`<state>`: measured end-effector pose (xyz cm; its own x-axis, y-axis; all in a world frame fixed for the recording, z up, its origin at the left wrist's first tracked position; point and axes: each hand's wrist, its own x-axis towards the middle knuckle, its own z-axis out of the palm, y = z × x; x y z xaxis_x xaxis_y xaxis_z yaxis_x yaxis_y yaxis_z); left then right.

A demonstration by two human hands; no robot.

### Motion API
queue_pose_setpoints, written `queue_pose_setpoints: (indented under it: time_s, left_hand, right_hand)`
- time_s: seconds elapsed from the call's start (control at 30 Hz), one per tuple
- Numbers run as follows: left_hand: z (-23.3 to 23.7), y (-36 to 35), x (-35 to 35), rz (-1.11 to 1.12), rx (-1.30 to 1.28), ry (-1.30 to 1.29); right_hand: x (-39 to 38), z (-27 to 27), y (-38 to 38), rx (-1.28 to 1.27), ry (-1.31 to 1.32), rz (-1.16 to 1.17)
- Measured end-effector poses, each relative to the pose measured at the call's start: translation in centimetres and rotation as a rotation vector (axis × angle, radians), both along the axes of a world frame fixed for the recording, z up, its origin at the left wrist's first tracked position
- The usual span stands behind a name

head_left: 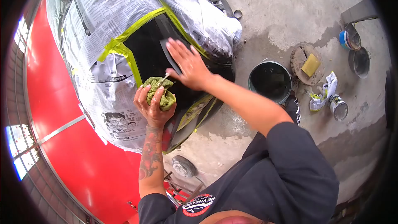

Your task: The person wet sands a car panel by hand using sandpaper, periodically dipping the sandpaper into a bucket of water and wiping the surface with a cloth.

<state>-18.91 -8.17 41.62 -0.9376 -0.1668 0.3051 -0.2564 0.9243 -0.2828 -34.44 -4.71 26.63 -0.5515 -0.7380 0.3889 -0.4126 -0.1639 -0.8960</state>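
The scene is brightly lit, the panes (15, 141) at the left being burnt out to white. Pale glare is thrown back by the red surface (62, 153). Straight lines are bowed toward the edges, and the corners are swallowed by black. The right hand (186, 66) is slightly softened, apparently by motion blur.

Smooth, glossy black panel (144, 43); matt newspaper (118, 16); rough concrete floor (269, 4); nubbly green cloth (166, 101)

from my distant seat i read "reynaldos car" on the badge (199, 204) of the dark shirt (265, 174); newspaper (97, 10) print is mostly too small for me
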Motion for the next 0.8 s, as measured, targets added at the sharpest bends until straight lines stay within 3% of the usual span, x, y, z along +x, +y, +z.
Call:
queue_pose_setpoints:
  time_s: [0.1, 0.37, 0.5, 0.57, 0.73, 0.8]
  left_hand:
    - [-0.2, -0.1, -0.1, -0.006, -0.002, 0.015]
    - [-0.4, -0.3, 0.2, -0.021, 0.009, 0.037]
    - [-0.6, -0.3, 0.3, -0.007, 0.006, 0.042]
    - [-0.5, -0.2, 0.2, -0.008, 0.002, 0.044]
    - [-0.7, -0.2, 0.2, -0.009, 0.012, 0.06]
    - [-0.6, -0.1, 0.2, -0.007, 0.006, 0.055]
  right_hand:
    - [-3.6, 1.0, -6.2, -0.057, 0.02, -0.152]
    - [1.1, -0.9, 0.6, 0.045, -0.011, 0.036]
    - [-4.1, 0.2, -6.9, -0.04, 0.059, -0.149]
    - [-4.2, 0.3, -6.7, -0.048, 0.032, -0.151]
    - [1.7, -3.9, 3.6, 0.033, -0.001, 0.068]
    - [1.7, -3.3, 4.2, 0.041, -0.058, 0.101]
